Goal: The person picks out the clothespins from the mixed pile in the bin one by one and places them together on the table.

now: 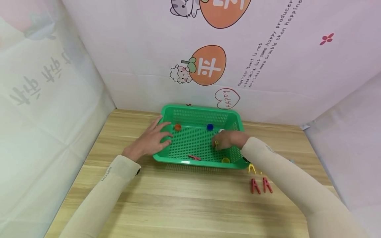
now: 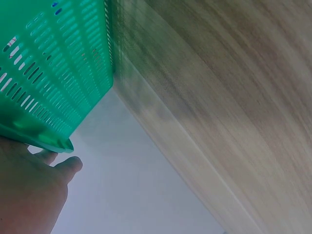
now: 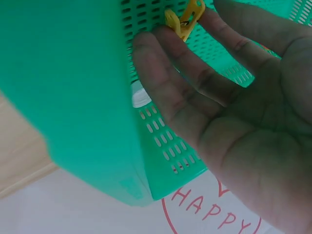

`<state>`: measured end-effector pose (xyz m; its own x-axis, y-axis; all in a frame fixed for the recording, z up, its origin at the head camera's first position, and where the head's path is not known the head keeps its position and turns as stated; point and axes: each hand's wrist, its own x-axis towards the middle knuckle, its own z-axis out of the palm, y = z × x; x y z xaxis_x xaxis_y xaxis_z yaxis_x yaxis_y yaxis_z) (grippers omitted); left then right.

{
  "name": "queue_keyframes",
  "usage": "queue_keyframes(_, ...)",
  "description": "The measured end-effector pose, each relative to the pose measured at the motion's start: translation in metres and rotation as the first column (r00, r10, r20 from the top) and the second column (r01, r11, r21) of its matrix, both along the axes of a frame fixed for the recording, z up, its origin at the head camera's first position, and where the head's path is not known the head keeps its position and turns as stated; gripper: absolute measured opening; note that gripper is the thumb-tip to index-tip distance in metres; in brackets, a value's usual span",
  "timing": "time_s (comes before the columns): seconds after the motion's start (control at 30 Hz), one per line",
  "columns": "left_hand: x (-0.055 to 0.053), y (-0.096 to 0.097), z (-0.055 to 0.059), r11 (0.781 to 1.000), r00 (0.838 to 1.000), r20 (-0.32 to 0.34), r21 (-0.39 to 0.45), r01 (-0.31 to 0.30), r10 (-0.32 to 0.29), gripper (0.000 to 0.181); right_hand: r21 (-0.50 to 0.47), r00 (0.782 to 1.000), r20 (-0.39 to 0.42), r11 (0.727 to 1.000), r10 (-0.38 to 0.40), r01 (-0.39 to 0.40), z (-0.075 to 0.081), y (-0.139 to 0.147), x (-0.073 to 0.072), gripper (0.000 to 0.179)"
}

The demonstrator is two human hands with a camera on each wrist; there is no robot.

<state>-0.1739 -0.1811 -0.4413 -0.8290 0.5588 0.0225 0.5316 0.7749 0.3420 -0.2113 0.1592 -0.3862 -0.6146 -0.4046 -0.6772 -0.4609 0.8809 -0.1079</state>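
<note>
A green plastic basket (image 1: pixel 196 166) with slotted walls stands on the table. My left hand (image 1: pixel 151 140) lies over its left rim, fingers spread; in the left wrist view, fingertips (image 2: pixel 69 167) show at that rim. Inside the basket, toward its right end, my right hand (image 1: pixel 227 139) pinches a yellow clothespin (image 3: pixel 184 20) between its fingertips. A red clothespin (image 1: pixel 194 157) lies on the basket floor near the front wall. Round caps sit inside too: orange (image 1: pixel 177 127), blue (image 1: pixel 210 127), yellow (image 1: pixel 226 160) and white (image 3: pixel 140 94), the last partly hidden by the right hand.
On the wooden table (image 1: pixel 178 205), right of the basket, lie a yellow clothespin (image 1: pixel 251 168) and two red clothespins (image 1: pixel 255 186), close to the right forearm. A small yellow piece (image 1: pixel 260 173) is beside them. Printed cloth (image 1: pixel 143 89) hangs behind the basket and at both sides.
</note>
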Motion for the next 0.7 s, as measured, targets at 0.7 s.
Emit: queue_keyframes(0.7,0.0,0.0,-0.001,1.0,1.0,-0.003,0.0,0.001,-0.001,0.04,-0.241,0.979,-0.195,0.964,0.067,-0.114,0.017,0.012,0.002,0.02)
